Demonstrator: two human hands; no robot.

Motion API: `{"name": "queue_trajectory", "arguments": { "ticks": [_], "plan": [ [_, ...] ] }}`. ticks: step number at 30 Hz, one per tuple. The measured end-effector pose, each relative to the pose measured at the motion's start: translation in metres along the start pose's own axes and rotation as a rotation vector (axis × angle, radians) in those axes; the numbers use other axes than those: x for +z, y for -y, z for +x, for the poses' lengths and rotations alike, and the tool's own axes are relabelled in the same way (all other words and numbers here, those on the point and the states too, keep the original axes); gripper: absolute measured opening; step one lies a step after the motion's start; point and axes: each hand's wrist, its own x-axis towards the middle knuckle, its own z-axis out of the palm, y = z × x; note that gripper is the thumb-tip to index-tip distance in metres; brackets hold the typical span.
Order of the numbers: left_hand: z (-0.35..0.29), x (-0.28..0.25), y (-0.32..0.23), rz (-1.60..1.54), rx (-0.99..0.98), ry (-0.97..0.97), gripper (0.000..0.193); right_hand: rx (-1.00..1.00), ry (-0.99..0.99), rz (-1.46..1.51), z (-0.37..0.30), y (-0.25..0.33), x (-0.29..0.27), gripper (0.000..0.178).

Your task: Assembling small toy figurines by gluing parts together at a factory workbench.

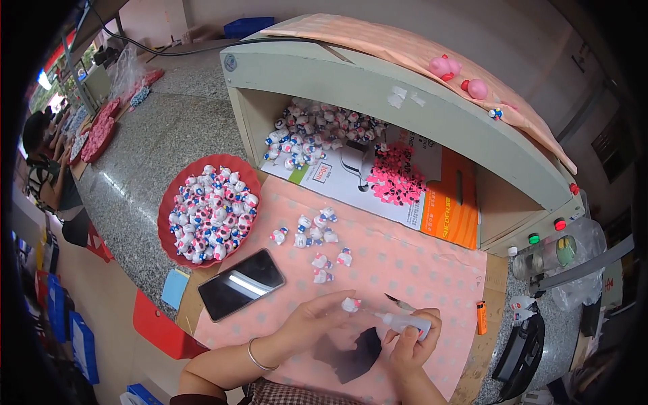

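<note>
Between the fingertips of my left hand (312,320) is a small white figurine (349,305) with pink on it. My right hand (413,347) is wrapped round a small white squeeze bottle (407,323), tilted so its thin nozzle points left at the figurine. The tip is close to it; I cannot tell if they touch. Below both hands a dark cloth-like patch (361,354) lies on the pink dotted cloth (405,270). Several loose white figurines (314,229) with blue or pink parts lie on the cloth beyond my left hand.
A red basket (165,226) full of figurines stands left, behind a black phone (241,285). Ahead, a grey-green booth (297,61) shelters piled figurines (324,125) and small pink pieces (397,179). An orange lighter (481,317) lies right. Another person (57,175) sits far left.
</note>
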Motion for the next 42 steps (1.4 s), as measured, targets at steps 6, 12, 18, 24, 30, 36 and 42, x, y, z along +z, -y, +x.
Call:
{"name": "queue_trajectory", "arguments": {
  "ticks": [6,12,18,24,30,36,42],
  "plan": [
    [0.001,0.007,-0.01,0.023,-0.024,0.001,0.038,0.284,-0.147,0.078,0.032,0.038,0.001,0.018],
    [0.013,0.011,-0.009,-0.017,-0.032,-0.003,0.037,0.332,0.023,0.05,0.074,0.034,-0.026,0.015],
    [-0.017,-0.003,-0.02,-0.032,-0.022,-0.044,0.037,0.113,0.104,-0.674,0.151,-0.031,0.021,0.015],
    [-0.058,-0.021,-0.048,-0.001,-0.036,-0.02,0.038,0.001,0.169,-1.14,0.186,-0.054,0.084,0.023],
    [-0.075,-0.036,-0.056,0.014,-0.001,0.051,0.04,0.022,0.097,-0.975,0.155,-0.017,0.079,0.016],
    [-0.084,-0.045,-0.044,0.048,0.04,0.103,0.04,0.387,0.166,-0.247,0.058,0.081,0.073,0.009],
    [-0.088,-0.026,-0.042,0.355,0.082,0.088,0.04,0.68,0.297,-0.015,-0.026,0.092,0.08,0.008]
  ]
}}
